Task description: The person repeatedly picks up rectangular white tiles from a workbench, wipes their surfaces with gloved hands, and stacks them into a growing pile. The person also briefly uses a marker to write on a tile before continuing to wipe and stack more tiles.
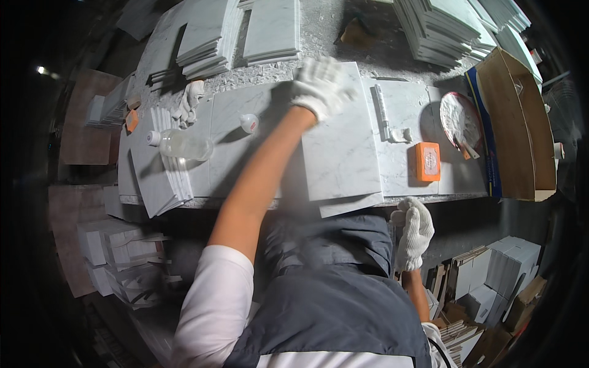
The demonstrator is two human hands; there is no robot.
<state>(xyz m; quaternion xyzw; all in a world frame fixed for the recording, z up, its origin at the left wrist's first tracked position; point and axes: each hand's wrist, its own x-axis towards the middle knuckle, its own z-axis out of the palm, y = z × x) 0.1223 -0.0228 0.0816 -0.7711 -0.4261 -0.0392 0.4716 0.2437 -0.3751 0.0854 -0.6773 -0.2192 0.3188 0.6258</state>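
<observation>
My left hand [322, 89], in a white knit glove, lies with its fingers spread on the far part of a grey-veined white marble tile [343, 156]. Another tile [351, 205] peeks out from beneath it at the table's front edge. My right hand [414, 233], gloved the same way, hangs just off that edge, to the right of the tile. Its fingers are curled together, and whatever they may hold is hidden. Closest to it on the table is an orange box [427, 162]. A marker-like white tube [381, 111] lies right of the tile.
A clear bottle [184, 145] rests across leaning tiles [161, 178] at left, near a small white bottle [248, 123]. Tile stacks [205, 37] stand at the back. On the right are a bowl of white powder [460, 119] and an open cardboard box [515, 122].
</observation>
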